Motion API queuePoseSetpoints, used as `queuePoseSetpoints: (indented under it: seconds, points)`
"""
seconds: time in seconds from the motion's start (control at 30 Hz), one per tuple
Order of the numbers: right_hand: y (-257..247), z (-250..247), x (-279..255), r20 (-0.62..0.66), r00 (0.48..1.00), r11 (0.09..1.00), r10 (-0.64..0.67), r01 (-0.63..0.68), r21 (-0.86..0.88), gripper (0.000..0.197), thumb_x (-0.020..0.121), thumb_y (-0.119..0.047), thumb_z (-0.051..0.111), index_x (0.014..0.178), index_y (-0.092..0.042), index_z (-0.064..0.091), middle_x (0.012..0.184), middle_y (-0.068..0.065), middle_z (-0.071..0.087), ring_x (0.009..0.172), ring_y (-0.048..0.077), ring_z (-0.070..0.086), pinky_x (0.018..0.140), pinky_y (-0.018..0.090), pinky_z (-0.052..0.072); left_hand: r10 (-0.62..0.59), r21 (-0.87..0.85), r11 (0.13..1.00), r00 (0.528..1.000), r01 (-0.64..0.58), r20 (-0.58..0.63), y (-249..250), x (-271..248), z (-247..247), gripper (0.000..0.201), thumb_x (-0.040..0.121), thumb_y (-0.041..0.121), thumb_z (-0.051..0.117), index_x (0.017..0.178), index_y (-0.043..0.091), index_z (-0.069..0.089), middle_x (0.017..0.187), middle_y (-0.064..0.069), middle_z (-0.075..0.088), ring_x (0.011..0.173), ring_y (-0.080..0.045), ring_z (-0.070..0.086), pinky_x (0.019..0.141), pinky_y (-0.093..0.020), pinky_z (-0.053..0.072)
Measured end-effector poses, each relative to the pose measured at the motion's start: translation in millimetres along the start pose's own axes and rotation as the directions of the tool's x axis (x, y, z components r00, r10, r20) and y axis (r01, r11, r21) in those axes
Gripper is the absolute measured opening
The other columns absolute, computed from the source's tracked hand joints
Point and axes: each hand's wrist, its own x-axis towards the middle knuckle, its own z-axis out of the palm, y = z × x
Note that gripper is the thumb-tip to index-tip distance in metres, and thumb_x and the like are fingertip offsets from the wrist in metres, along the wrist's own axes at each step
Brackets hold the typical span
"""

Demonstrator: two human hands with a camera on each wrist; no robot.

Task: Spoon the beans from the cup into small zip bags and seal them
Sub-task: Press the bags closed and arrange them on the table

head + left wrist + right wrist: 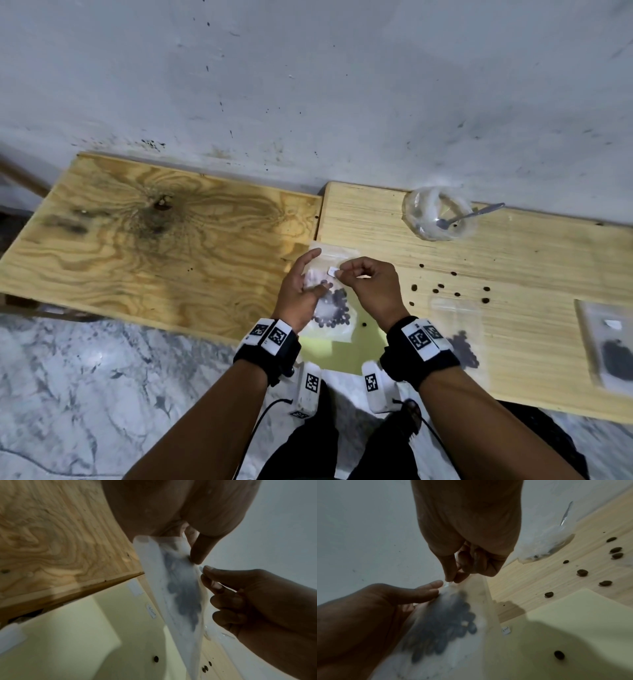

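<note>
I hold a small clear zip bag point(334, 308) of dark beans above the table's front edge. My left hand point(310, 277) supports it from behind, its thumb point(199, 547) pressing the front of the bag point(180, 595). With thumb and forefinger, my right hand point(342, 272) pinches a small white tab point(332, 271) at the bag's top edge; the right wrist view shows that right hand's pinch point(453, 579) above the bag point(445, 622). The clear plastic cup point(440, 214) stands at the back right with a metal spoon point(469, 216) resting in it.
Loose beans point(442, 287) lie scattered on the light wooden table point(531, 260) right of my hands. Two filled bags point(459, 339) point(613, 353) lie near the right front edge. A pale yellow sheet point(329, 353) with one bean on it lies under the bag. The wall runs behind.
</note>
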Motion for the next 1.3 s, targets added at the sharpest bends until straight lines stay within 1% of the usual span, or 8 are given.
queuePoseSetpoints:
  seconds: [0.1, 0.2, 0.3, 0.43, 0.6, 0.83, 1.0, 1.3]
  points:
    - [-3.0, 1.4, -0.4, -0.034, 0.999, 0.998, -0.033, 0.030, -0.064, 0.009, 0.077, -0.016, 0.084, 0.079, -0.017, 0.075, 0.068, -0.006, 0.069, 0.065, 0.002, 0.063, 0.065, 0.013, 0.047, 0.021, 0.031, 0.999, 1.000, -0.021, 0.013, 2.2, -1.7, 2.9, 0.055, 0.089, -0.002, 0.060, 0.132, 0.032, 0.053, 0.134, -0.007, 0.058, 0.121, -0.055, 0.044, 0.099, -0.062, 0.040]
    - [-3.6, 5.1, -1.9, -0.086, 0.994, 0.984, -0.060, 0.045, -0.172, 0.010, 0.078, -0.021, 0.081, 0.076, -0.025, 0.072, 0.066, -0.012, 0.069, 0.065, 0.000, 0.064, 0.066, 0.022, 0.050, 0.029, 0.038, 0.999, 0.999, -0.031, 0.031, 2.1, -1.9, 4.3, 0.055, 0.090, -0.001, 0.058, 0.130, 0.037, 0.054, 0.129, -0.026, 0.056, 0.109, -0.062, 0.045, 0.070, -0.041, 0.051]
    - [-5.9, 7.3, -6.1, -0.115, 0.989, 0.947, -0.091, 0.050, -0.316, 0.016, 0.077, -0.033, 0.080, 0.085, -0.029, 0.067, 0.075, -0.013, 0.069, 0.074, 0.004, 0.064, 0.067, 0.028, 0.050, 0.037, 0.040, 0.998, 0.999, -0.038, 0.032, 3.3, -1.7, 4.0, 0.056, 0.089, -0.002, 0.057, 0.126, 0.039, 0.057, 0.123, -0.022, 0.061, 0.104, -0.054, 0.052, 0.069, -0.035, 0.048]
    - [-6.3, 4.9, -9.0, -0.177, 0.980, 0.936, -0.088, 0.021, -0.352, 0.049, 0.067, -0.047, 0.086, 0.100, -0.028, 0.056, 0.099, -0.012, 0.054, 0.088, 0.005, 0.054, 0.067, 0.026, 0.040, 0.049, 0.012, 0.999, 0.998, -0.048, -0.050, 4.7, -0.1, 0.9, 0.042, 0.090, 0.003, 0.058, 0.116, 0.034, 0.063, 0.112, 0.009, 0.067, 0.067, -0.010, 0.058, 0.071, -0.027, 0.046]
    - [0.5, 3.2, -5.1, -0.134, 0.987, 0.992, 0.093, -0.104, -0.077, 0.050, 0.068, -0.037, 0.089, 0.098, -0.019, 0.053, 0.082, -0.004, 0.058, 0.073, 0.014, 0.055, 0.064, 0.025, 0.043, 0.032, 0.017, 0.999, 0.989, -0.030, -0.147, 5.2, 8.4, 5.2, 0.021, 0.087, 0.020, 0.070, 0.106, 0.028, 0.069, 0.109, 0.014, 0.067, 0.089, -0.014, 0.064, 0.077, -0.026, 0.052]
    - [9.3, -0.9, 0.9, -0.100, 0.994, 0.998, -0.049, 0.044, -0.051, 0.040, 0.071, -0.025, 0.087, 0.088, -0.019, 0.051, 0.081, -0.008, 0.054, 0.071, 0.010, 0.049, 0.067, 0.026, 0.041, 0.094, 0.128, 0.988, 0.993, -0.085, -0.072, 6.0, 14.5, 6.8, 0.028, 0.086, 0.014, 0.068, 0.100, 0.038, 0.066, 0.101, 0.006, 0.071, 0.081, -0.033, 0.066, 0.075, -0.038, 0.055]
    - [11.5, -18.3, 4.3, -0.025, 0.996, 0.996, -0.083, 0.082, -0.043, 0.044, 0.066, -0.017, 0.090, 0.090, -0.013, 0.053, 0.084, -0.005, 0.052, 0.072, 0.010, 0.047, 0.065, 0.023, 0.040, 0.125, 0.187, 0.974, 0.992, -0.124, 0.008, 10.4, 12.2, 9.7, 0.033, 0.085, 0.007, 0.068, 0.106, 0.032, 0.065, 0.109, 0.022, 0.063, 0.099, -0.012, 0.063, 0.083, -0.029, 0.053]
    - [19.9, -75.4, 5.7, -0.218, 0.968, 0.991, -0.123, 0.130, 0.017, 0.035, 0.068, -0.018, 0.087, 0.077, -0.019, 0.053, 0.078, -0.009, 0.056, 0.073, 0.009, 0.052, 0.068, 0.029, 0.042, 0.179, 0.135, 0.977, 0.980, -0.167, -0.083, 16.7, 14.1, 83.5, 0.027, 0.082, 0.005, 0.069, 0.093, 0.029, 0.071, 0.060, 0.005, 0.047, 0.050, -0.007, 0.035, 0.056, -0.020, 0.035]
